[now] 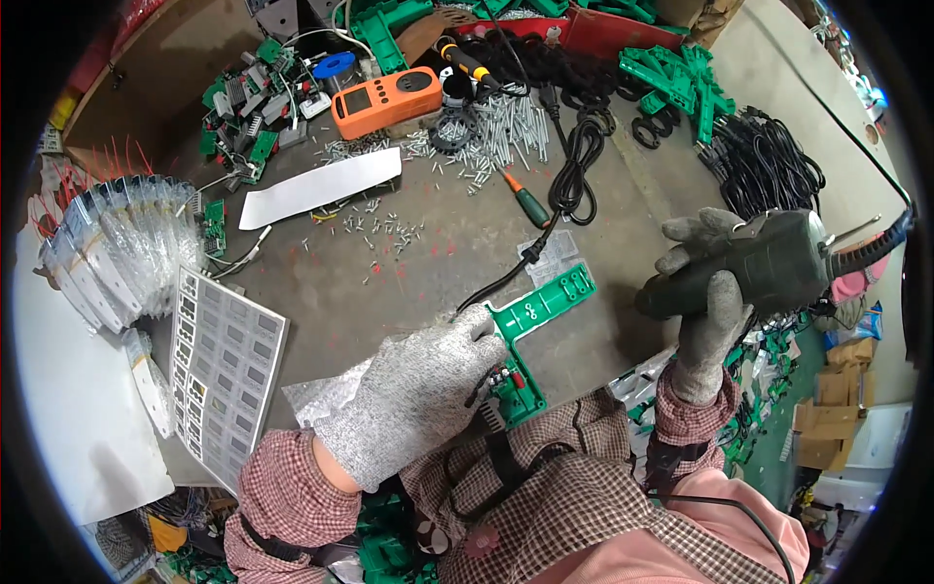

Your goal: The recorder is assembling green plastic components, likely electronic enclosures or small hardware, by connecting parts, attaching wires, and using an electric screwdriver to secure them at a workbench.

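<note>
My left hand [413, 389], in a grey speckled glove, is closed on a green plastic housing [530, 316] at the table's front edge. The housing is T-shaped or angled; its far arm points up to the right, and small red and black parts sit in its near end [516, 384]. A black power cable [496, 282] runs to the housing beside my fingertips, its end hidden by the glove. On the right, my right hand [715, 311], also gloved, is wrapped round a dark green power tool [749, 263] with a ribbed black cord, held above the table edge.
Loose screws [516, 127] lie in heaps behind, near an orange meter [386, 102] and a green-handled screwdriver [528, 201]. A white paper strip [321, 188] lies left of centre. A tray of small dark parts [229, 370] stands left; bundled black cables [764, 165] lie right.
</note>
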`<action>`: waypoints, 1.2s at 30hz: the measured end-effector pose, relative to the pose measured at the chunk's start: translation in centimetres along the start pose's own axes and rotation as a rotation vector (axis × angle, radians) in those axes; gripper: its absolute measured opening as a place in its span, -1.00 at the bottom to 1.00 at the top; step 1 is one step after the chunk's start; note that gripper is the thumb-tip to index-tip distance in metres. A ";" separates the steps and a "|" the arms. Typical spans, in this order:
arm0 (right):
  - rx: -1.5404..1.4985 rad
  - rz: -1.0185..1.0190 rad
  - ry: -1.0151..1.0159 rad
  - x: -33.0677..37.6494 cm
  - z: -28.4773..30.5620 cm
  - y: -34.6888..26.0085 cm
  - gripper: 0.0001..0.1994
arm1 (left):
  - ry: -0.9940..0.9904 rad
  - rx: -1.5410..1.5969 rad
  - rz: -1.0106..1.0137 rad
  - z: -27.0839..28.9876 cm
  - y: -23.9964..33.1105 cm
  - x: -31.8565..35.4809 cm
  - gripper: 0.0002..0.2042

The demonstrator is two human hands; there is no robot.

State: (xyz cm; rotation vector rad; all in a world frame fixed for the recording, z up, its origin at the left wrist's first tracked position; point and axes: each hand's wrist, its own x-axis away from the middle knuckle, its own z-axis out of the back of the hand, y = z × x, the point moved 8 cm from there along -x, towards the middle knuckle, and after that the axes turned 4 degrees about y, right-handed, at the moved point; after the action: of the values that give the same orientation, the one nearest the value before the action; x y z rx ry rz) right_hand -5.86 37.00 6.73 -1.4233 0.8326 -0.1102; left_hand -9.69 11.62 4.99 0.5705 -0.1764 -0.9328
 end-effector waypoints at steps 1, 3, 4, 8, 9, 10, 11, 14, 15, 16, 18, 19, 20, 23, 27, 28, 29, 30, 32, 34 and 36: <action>0.000 -0.003 -0.002 0.0 0.1 0.0 -0.23 | -0.001 0.001 0.003 -0.1 0.0 0.0 -0.82; -0.049 -0.022 -0.029 -0.1 0.1 0.1 -0.26 | 0.001 -0.031 -0.033 -0.3 0.1 -0.1 -0.80; -0.048 -0.024 -0.031 -0.1 -0.2 0.1 -0.26 | 0.002 -0.029 -0.031 -0.4 0.0 0.0 -0.80; -0.013 0.059 0.004 0.1 -0.2 0.1 -0.23 | 0.024 -0.025 -0.046 -0.6 -0.1 0.2 -0.79; 0.035 0.085 0.009 0.3 0.1 0.4 -0.20 | 0.023 -0.033 -0.048 -0.6 -0.2 0.2 -0.79; 0.037 0.084 0.009 0.4 0.1 0.8 -0.20 | 0.023 -0.031 -0.048 -0.6 -0.2 0.2 -0.79; -0.029 0.087 0.043 0.5 0.5 1.0 -0.20 | 0.023 -0.021 -0.044 -0.5 -0.2 0.1 -0.79; -0.190 0.072 0.044 0.8 0.7 1.1 -0.19 | 0.002 -0.032 -0.028 -0.8 -0.4 0.1 -0.79; -0.283 0.057 0.014 0.8 0.4 0.8 -0.19 | -0.019 -0.052 -0.021 -1.1 -0.5 0.1 -0.79; -0.321 0.126 0.059 1.0 -0.3 -0.4 -0.20 | -0.019 -0.050 -0.020 -1.1 -0.5 0.0 -0.79; -0.345 0.139 -0.023 1.3 -1.6 -1.4 -0.21 | -0.042 -0.070 -0.002 -1.3 -0.6 0.1 -0.80; -0.370 0.153 -0.106 1.5 -2.5 -1.8 -0.22 | -0.042 -0.069 -0.002 -1.3 -0.6 0.0 -0.80; -0.394 0.199 -0.141 1.5 -2.9 -2.4 -0.24 | -0.005 -0.074 -0.044 -1.0 -0.3 0.0 -0.84; -0.571 0.313 -0.401 1.9 -5.4 -4.2 -0.26 | -0.009 -0.071 -0.063 -1.0 -0.4 0.0 -0.84; -0.581 0.231 -0.440 2.6 -6.1 -3.8 -0.30 | -0.080 -0.057 -0.029 -1.3 -0.7 0.0 -0.81; -0.580 0.215 -0.433 2.9 -6.8 -3.7 -0.30 | -0.079 -0.055 -0.030 -1.3 -0.5 0.0 -0.81; -0.578 0.199 -0.427 3.2 -7.3 -3.7 -0.30 | -0.079 -0.064 -0.024 -1.3 -0.4 -0.1 -0.82; -0.581 0.181 -0.424 3.3 -7.9 -3.5 -0.30 | -0.078 -0.074 -0.011 -1.4 -0.5 0.0 -0.82; -0.588 0.145 -0.419 3.8 -6.8 -3.4 -0.30 | -0.079 -0.069 -0.014 -1.4 -0.8 0.2 -0.82; -0.583 0.114 -0.402 3.7 -8.1 -3.1 -0.30 | -0.087 -0.061 -0.031 -1.5 -0.7 0.1 -0.82; -0.581 0.082 -0.388 3.8 -9.1 -2.8 -0.30 | -0.060 -0.062 -0.062 -1.4 -0.5 0.0 -0.82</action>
State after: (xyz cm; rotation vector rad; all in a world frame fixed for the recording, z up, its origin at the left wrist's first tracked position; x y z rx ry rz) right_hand -7.17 26.96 8.25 -1.8674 0.6179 0.4944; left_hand -9.50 11.94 3.57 0.4928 -0.1839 -1.0130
